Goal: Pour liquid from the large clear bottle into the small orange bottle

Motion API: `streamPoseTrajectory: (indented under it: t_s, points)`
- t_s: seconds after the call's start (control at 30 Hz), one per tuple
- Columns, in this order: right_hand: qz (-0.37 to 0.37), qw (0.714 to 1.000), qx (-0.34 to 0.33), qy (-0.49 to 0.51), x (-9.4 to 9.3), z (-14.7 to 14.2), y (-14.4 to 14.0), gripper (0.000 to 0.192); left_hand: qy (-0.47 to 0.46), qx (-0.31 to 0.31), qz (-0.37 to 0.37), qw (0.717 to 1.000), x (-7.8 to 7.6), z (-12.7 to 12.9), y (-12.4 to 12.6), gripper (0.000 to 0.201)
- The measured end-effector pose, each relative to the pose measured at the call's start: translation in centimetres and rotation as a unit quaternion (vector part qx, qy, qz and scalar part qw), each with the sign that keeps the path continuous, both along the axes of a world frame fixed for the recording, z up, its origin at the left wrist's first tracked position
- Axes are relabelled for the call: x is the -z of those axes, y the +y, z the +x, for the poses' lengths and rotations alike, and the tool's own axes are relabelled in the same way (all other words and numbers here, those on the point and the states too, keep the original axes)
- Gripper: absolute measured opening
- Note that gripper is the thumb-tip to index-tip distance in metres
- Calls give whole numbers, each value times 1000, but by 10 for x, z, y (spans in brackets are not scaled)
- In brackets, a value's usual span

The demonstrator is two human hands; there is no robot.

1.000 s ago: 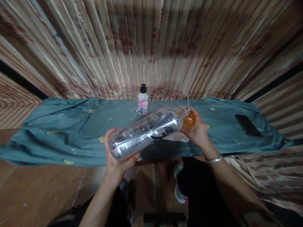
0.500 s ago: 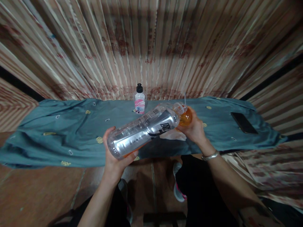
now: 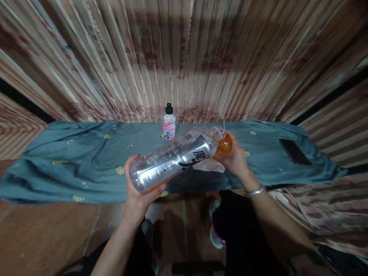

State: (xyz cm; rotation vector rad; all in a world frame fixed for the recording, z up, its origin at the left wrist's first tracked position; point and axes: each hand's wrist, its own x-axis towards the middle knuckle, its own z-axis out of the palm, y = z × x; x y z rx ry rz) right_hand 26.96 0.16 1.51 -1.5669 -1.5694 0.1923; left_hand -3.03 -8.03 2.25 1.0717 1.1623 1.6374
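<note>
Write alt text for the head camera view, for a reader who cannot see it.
A left hand tilts a large clear plastic bottle so its mouth meets a small container of orange liquid held in the right hand, above a teal cloth. A small pink-labelled bottle and a black phone rest on the cloth.

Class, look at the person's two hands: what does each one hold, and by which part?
The left hand grips the large clear bottle by its base end. The right hand holds a small vessel of orange liquid around its side.
</note>
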Motion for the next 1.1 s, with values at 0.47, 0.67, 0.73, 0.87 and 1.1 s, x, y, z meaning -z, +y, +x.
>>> streamPoseTrajectory:
  t_s: [0.47, 0.67, 0.73, 0.87, 1.1]
  points:
    - [1, 1000, -6, -4, 6, 2, 0, 89, -1, 2, -13, 1000, -7, -1, -1, 106]
    - [-12, 1000, -7, 3, 4, 1, 0, 90, 7, -5, -10, 1000, -8, 0, 0, 105]
    - [-9, 1000, 0, 0, 4, 1, 0, 89, -1, 0, -8, 1000, -9, 0, 0, 105]
    - [-3, 1000, 0, -6, 6, 2, 0, 90, 0, 6, -10, 1000, -9, -1, 0, 106]
    - [6, 1000, -4, 1, 8, 2, 1, 90, 16, -12, -11, 1000, -11, -1, 0, 104]
